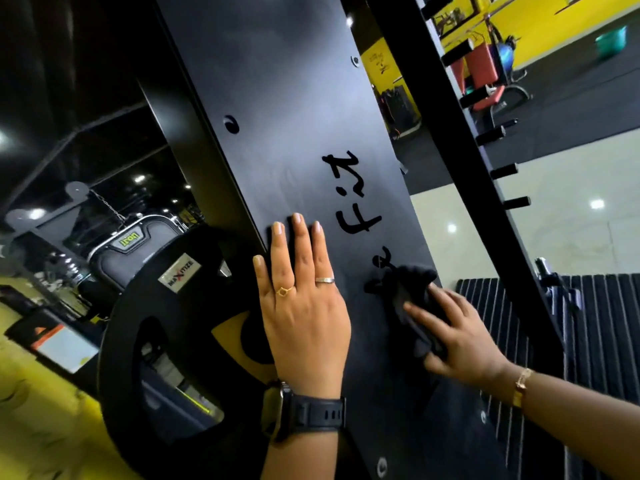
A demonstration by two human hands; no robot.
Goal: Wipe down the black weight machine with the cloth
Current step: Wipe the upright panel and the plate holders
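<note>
Resting flat on black machine panel (pixel 284 98) — left hand (pixel 304 306), fingers straight; right hand (pixel 460 334) grips cloth (pixel 401 289).

Yellow walls (pixel 540 8), dark rubber floor (pixel 571 98), pale glossy tiles (pixel 571 216).

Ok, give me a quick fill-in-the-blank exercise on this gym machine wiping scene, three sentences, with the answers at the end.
1. The right hand presses a black ____ against the machine panel.
2. The left hand lies flat on the panel and wears ____ rings.
3. The black watch sits on the ____ wrist.

Missing words: cloth; two; left.
</note>
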